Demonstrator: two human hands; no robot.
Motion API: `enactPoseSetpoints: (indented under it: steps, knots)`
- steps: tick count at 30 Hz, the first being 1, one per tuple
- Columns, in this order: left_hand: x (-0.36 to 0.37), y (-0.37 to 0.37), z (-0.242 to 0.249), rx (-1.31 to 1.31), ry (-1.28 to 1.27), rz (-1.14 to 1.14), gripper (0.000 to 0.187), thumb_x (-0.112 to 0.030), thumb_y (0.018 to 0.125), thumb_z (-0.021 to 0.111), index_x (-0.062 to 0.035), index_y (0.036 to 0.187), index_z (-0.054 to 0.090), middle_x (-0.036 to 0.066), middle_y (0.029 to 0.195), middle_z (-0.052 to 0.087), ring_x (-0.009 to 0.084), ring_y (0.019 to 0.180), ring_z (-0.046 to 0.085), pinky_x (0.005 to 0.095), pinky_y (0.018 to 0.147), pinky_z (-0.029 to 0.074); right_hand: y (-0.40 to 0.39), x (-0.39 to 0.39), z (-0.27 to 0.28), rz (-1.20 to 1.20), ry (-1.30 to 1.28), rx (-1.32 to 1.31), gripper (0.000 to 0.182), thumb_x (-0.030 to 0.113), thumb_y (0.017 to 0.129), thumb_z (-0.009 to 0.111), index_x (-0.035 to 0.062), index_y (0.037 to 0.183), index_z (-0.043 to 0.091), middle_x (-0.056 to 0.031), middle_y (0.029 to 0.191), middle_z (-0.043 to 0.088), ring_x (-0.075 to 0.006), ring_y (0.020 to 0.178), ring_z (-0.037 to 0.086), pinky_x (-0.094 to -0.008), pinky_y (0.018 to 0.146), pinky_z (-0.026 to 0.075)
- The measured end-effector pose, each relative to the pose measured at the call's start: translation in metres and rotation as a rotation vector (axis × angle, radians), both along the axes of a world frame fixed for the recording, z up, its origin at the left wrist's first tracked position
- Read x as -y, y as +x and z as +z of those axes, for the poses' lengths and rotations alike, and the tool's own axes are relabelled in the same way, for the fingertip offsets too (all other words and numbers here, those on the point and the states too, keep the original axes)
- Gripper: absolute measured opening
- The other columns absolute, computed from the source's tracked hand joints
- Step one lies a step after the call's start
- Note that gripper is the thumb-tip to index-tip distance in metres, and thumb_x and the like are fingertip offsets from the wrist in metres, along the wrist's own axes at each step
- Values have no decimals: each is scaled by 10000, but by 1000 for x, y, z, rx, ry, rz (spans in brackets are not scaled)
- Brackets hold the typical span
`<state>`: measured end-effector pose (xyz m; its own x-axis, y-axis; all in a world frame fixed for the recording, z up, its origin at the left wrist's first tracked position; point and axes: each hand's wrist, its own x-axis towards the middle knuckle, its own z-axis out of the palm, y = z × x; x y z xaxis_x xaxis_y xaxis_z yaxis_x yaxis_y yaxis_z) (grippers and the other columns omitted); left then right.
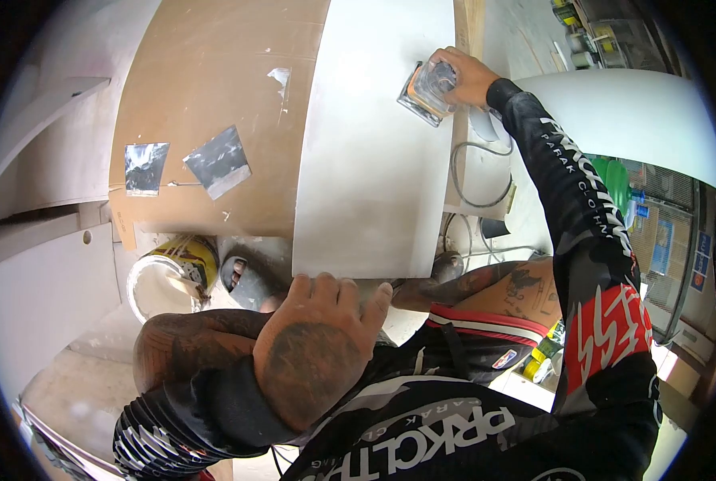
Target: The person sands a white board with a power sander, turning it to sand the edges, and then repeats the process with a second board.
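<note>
A long white panel [370, 176] lies in front of me, its near end close to my lap. My right hand [466, 78] is closed around an electric sander [423, 96], which rests by the panel's far right edge. The sander has a flat square base and an orange band; the fingers cover part of its body. At the near end, my left hand [318, 345] lies palm down with its fingers stretched and apart, fingertips at the panel's edge. Whether they curl under it is hidden.
Brown cardboard [205, 72] lies under the panel, with two dark sandpaper pieces [219, 163] on it. A paint bucket [161, 280] stands left of my foot. A black cable [458, 172] loops on the right. Another white panel [630, 120] and a mesh rack [666, 240] stand farther right.
</note>
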<state>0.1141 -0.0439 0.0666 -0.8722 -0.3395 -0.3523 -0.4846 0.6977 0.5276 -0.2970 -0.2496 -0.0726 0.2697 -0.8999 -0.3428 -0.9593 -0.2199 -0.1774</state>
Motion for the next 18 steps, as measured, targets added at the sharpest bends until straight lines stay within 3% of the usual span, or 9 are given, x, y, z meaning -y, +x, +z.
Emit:
enactPoseSetpoints:
  steps: [18]
  knots:
    - [-4,8,-2,-34,-39,-6,695,-372,857,763,-5,1410,555,177,1072,664,293,1055,629,421,957,489,80,44,2,83,-21,-17,709,105,652,781,174,1313,534,-91,1226,594,-288,1124,634,-373,990,538]
